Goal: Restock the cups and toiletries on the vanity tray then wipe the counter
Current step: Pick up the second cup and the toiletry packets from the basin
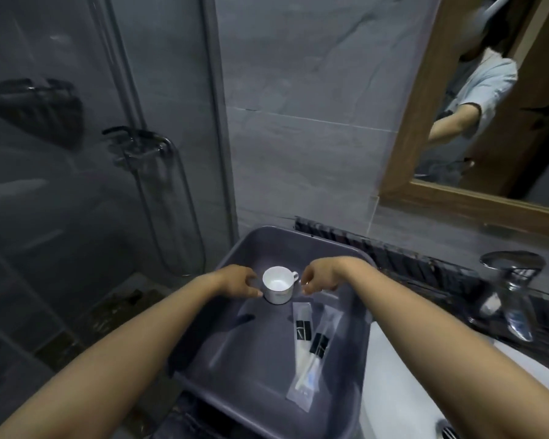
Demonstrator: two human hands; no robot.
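The white cup (278,285) stands upright at the grey tray's (251,359) 12 o'clock end. The left hand (240,280) is curled at its 9 o'clock and the right hand (320,278) at its 3 o'clock; whether either grips cannot be told. The cup is best kept level and set clear of the toothbrush packets (308,343) at 5 o'clock.

Both bare forearms are stretched forward and drawn toward each other. The left hand (238,282) is turned palm inward with its fingers loosely curled and its thumb tip at the side of a cup (278,285); whether the cup is gripped cannot be told. The right hand (320,278) is held knuckles up, fingers loosely curled, with nothing held.
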